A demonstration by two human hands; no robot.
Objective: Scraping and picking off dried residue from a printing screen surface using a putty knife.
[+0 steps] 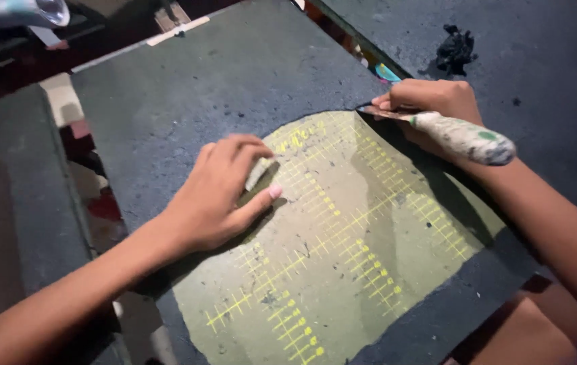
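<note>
A green cutting mat (342, 257) with yellow grid marks lies on a dark grey board (234, 74). A dark grey layer covers the mat's edges and has been scraped away over its middle. My left hand (217, 196) presses flat on the mat's left part, with a small pale object under the fingers. My right hand (430, 101) grips a scraper (461, 135) with a paint-stained pale handle. Its blade tip touches the edge of the dark layer at the mat's top right.
A small black clump (456, 47) lies on another dark board at the upper right. A further dark board (11, 203) sits at the left, with a gap of cluttered floor between. My knee (538, 331) shows at the lower right.
</note>
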